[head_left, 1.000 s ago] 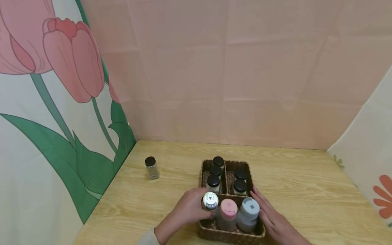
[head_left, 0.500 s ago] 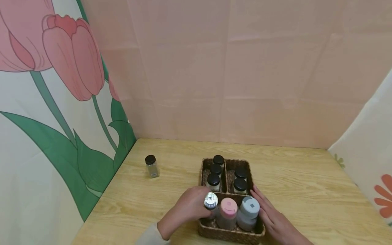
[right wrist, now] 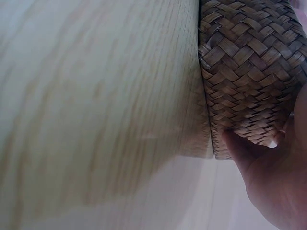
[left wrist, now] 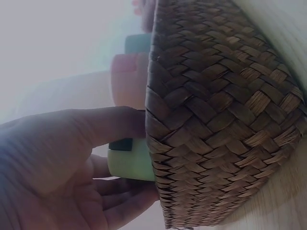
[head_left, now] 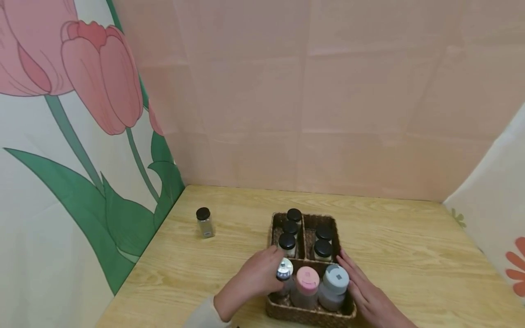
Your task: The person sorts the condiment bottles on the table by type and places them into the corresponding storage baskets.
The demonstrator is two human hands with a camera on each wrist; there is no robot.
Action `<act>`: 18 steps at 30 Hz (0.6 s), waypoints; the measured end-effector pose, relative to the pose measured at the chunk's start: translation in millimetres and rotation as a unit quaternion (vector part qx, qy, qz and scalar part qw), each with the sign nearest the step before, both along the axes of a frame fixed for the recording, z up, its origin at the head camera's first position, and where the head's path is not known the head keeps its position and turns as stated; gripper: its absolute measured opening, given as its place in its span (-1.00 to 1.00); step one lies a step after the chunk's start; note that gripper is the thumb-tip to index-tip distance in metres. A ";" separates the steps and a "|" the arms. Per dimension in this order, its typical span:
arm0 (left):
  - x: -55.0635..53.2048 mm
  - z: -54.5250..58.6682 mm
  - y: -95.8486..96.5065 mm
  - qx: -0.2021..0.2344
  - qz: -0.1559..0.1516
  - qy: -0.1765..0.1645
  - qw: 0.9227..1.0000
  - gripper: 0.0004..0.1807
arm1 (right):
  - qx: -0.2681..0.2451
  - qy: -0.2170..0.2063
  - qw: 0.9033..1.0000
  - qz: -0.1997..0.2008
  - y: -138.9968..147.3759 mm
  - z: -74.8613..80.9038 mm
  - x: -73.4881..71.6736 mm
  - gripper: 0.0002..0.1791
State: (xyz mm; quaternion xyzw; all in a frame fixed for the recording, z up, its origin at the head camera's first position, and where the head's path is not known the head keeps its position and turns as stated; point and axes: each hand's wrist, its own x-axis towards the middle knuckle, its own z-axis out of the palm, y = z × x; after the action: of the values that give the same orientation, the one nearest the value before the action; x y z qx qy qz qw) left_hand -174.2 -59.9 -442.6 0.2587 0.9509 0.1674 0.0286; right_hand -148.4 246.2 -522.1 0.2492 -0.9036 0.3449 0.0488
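Observation:
A brown woven basket [head_left: 307, 315] with compartments stands on the table. My left hand [head_left: 259, 273] reaches over its left rim and grips a seasoning bottle [head_left: 285, 269] in the front compartment; the lid looks shiny in the head view and pale yellow-green in the left wrist view. Beside it stand a pink-lidded bottle [head_left: 306, 279] and a blue-lidded bottle [head_left: 336, 279]. Along the basket's right wall lies my right hand [head_left: 369, 296], fingers extended against it. In the right wrist view a digit [right wrist: 240, 148] touches the weave.
Black-lidded jars fill parts of the two rear compartments, several on the left [head_left: 287, 241] and two on the right [head_left: 322, 248]. Another black-lidded glass jar [head_left: 205, 223] stands alone on the wooden table [head_left: 393, 232], left of the basket. Printed cloth [head_left: 254, 100] hangs behind.
The bottle in my left hand has shifted slightly right and sits a little lower in the front compartment. My right hand stays against the basket.

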 end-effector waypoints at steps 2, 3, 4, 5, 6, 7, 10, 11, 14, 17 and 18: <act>1.5 0.8 -0.8 0.003 0.005 0.001 1.000 -0.22 | -0.001 0.014 1.000 0.004 -0.4 -0.5 0.5 -0.43; 2.1 1.1 -1.4 0.007 0.007 0.001 1.000 -0.21 | -0.003 0.015 1.000 0.004 -0.7 -0.7 0.7 -0.43; 2.5 1.5 -2.0 0.012 0.008 0.002 1.000 -0.21 | -0.005 0.012 1.000 0.004 -0.9 -0.5 0.7 -0.43; 2.8 1.9 -2.8 0.019 0.008 0.002 1.000 -0.23 | -0.008 0.009 1.000 0.004 -1.0 -0.6 0.8 -0.44; 3.0 2.0 -3.8 0.025 0.008 0.002 1.000 -0.24 | -0.010 0.006 1.000 0.003 -1.1 -0.6 0.8 -0.44; 3.1 2.2 -4.9 0.031 0.008 0.002 0.999 -0.26 | -0.010 0.002 1.000 0.001 -1.1 -0.7 0.7 -0.44; 3.5 3.0 -9.1 0.056 0.008 -0.006 0.998 -0.29 | -0.009 -0.013 1.000 -0.004 -1.1 -0.7 0.0 -0.44; 3.5 3.4 -10.7 0.063 0.008 -0.008 0.998 -0.30 | -0.009 -0.017 1.000 -0.006 -1.1 -0.7 -0.2 -0.44; 4.9 6.6 -16.3 0.069 0.014 -0.006 0.997 -0.30 | -0.007 -0.038 0.999 -0.014 -1.3 -0.2 -0.4 -0.43; 7.0 11.0 -23.7 0.058 0.031 -0.002 0.998 -0.28 | -0.007 -0.051 0.998 -0.020 -1.6 0.1 0.1 -0.43; 7.5 12.3 -26.6 0.054 0.039 -0.002 0.998 -0.26 | -0.006 -0.053 0.998 -0.021 -1.7 0.1 0.3 -0.43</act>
State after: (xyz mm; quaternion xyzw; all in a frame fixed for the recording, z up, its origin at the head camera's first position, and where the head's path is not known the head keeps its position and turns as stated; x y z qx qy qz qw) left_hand -166.6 -86.6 -430.3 0.2226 0.9497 0.2202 0.0095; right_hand -148.1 244.5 -522.0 0.2117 -0.9077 0.3623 0.0100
